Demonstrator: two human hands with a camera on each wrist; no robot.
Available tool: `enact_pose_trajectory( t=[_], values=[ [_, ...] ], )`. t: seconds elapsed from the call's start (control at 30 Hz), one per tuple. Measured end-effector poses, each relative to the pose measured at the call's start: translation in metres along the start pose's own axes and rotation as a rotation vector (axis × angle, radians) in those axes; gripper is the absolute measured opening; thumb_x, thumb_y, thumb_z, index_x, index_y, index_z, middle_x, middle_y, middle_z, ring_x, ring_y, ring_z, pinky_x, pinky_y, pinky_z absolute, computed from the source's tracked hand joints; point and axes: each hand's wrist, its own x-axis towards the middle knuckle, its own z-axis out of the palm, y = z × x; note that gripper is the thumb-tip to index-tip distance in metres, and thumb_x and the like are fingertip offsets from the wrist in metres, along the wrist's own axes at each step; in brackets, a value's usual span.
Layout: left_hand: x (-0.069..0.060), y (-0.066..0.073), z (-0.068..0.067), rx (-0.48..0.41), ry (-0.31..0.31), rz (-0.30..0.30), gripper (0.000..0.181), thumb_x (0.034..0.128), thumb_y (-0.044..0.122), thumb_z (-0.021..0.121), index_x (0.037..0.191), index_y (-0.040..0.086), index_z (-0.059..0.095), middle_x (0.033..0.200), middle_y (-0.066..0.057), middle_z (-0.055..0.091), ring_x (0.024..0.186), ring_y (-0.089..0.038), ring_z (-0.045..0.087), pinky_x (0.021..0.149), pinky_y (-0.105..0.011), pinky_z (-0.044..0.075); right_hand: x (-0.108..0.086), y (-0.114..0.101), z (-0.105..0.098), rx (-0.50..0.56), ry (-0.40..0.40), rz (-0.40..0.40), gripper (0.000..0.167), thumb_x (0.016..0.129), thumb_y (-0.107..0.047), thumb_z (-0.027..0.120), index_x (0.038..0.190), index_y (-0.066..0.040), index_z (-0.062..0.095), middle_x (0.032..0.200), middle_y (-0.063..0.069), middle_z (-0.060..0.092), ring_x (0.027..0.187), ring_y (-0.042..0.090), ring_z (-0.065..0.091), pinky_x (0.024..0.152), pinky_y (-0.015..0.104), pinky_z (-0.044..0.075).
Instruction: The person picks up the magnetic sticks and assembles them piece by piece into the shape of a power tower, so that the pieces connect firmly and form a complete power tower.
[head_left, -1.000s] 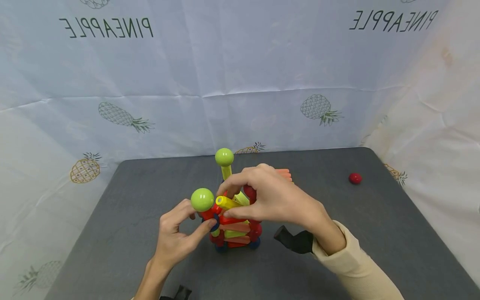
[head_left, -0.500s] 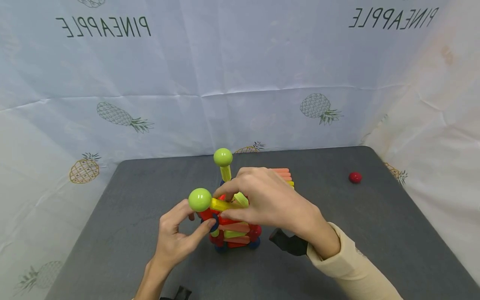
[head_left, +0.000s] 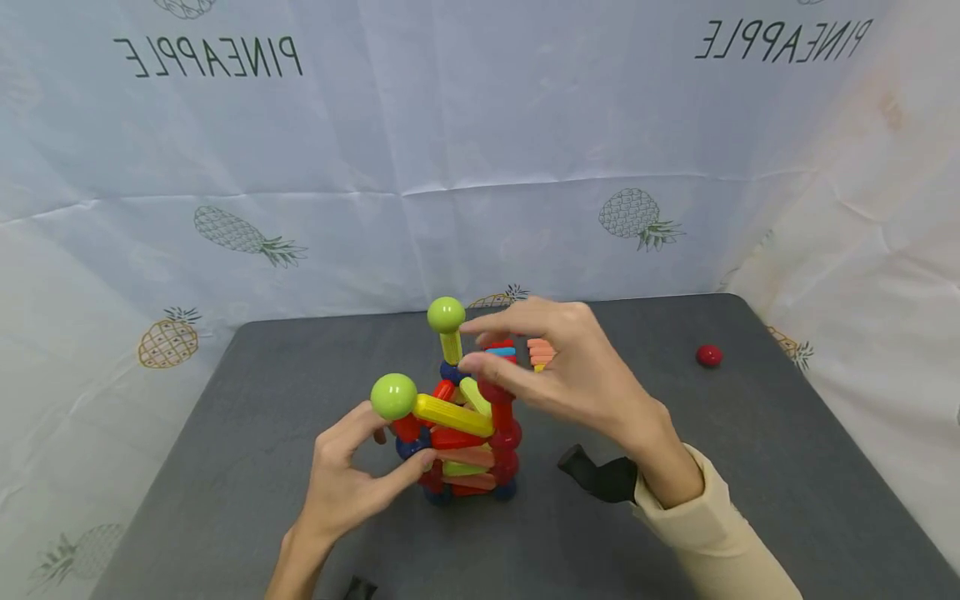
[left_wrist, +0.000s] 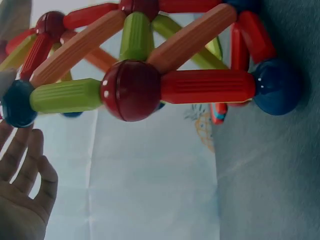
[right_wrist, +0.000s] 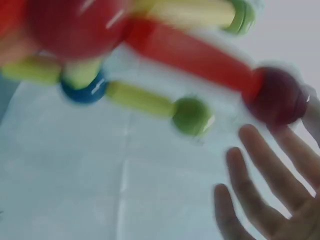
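A tower of magnetic building sticks and balls stands on the dark table [head_left: 645, 517]. My left hand [head_left: 348, 475] pinches its blue ball [head_left: 412, 442] between thumb and fingers; the left wrist view shows that blue ball [left_wrist: 19, 103] at the fingertips. Above it a green ball [head_left: 393, 396] caps a red stick. A yellow stick [head_left: 453, 416] slants from this green ball to the tower's right column. My right hand [head_left: 570, 358] hovers at the dark red ball [head_left: 495, 390] on that column, thumb and index finger apart. In the right wrist view the dark red ball [right_wrist: 277, 96] is blurred near the fingers.
At the tower's back, a second green ball [head_left: 446, 315] tops an upright yellow-green stick. Orange sticks [head_left: 540, 350] lie behind the right hand, near red and blue sticks [head_left: 501, 350]. A loose red ball [head_left: 709, 356] lies far right. A patterned cloth hangs behind.
My right hand has brought the yellow stick's end to the green ball, let the stick go and moved up and right. The left hand stays at the tower's left side.
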Motion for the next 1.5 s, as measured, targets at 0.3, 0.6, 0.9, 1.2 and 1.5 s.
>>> enact_pose_trajectory(
  t=[0.3,0.6,0.9,1.2,1.5],
  values=[
    [-0.004,-0.004,-0.019,0.102,0.073,-0.211,0.044,0.0678,-0.007,0.089,0.107,0.006,0.075,0.095,-0.005,0.072,0.084,-0.005,0.06,0.073,-0.013,0.049,-0.02,0.064,0.007,-0.045,0.04,0.302,0.021,0.092,-0.013,0.076,0.112,-0.008,0.078,0.095,0.004,0.079,0.089,0.017,0.071,0.085,0.045,0.059],
    [-0.008,0.014,0.008,-0.015,0.307,-0.341,0.067,0.0861,-0.009,0.064,0.15,-0.001,0.045,0.14,0.002,0.05,0.119,-0.01,0.051,0.095,-0.012,0.042,-0.056,0.149,0.048,-0.396,-0.29,0.563,0.022,0.091,-0.015,0.077,0.112,-0.009,0.079,0.111,0.01,0.078,0.094,0.026,0.072,0.072,0.037,0.059],
    [-0.008,0.032,0.04,0.05,0.225,-0.543,0.13,0.0685,0.025,0.088,0.165,0.018,0.002,0.169,-0.009,0.012,0.149,-0.025,0.015,0.117,-0.068,0.023,-0.072,0.169,0.067,-0.511,-0.359,0.554,0.027,0.085,-0.002,0.08,0.112,-0.005,0.079,0.114,0.013,0.077,0.092,0.029,0.074,0.072,0.038,0.06],
    [-0.001,0.033,0.041,0.045,0.122,-0.552,0.119,0.0699,0.02,0.088,0.164,0.015,0.015,0.15,-0.012,0.04,0.131,-0.014,0.04,0.098,-0.056,0.05,-0.079,0.175,0.071,-0.542,-0.344,0.467,0.021,0.083,-0.005,0.083,0.103,-0.005,0.08,0.102,0.012,0.077,0.086,0.028,0.071,0.07,0.037,0.059],
    [0.002,0.02,0.02,-0.119,-0.161,-0.368,0.109,0.0748,0.012,0.084,0.164,0.022,0.021,0.166,-0.003,0.035,0.144,-0.022,0.048,0.114,-0.062,0.04,-0.081,0.173,0.067,-0.378,-0.439,0.546,0.02,0.086,-0.006,0.08,0.107,-0.006,0.079,0.106,0.009,0.079,0.088,0.022,0.072,0.077,0.038,0.06]
  ],
)
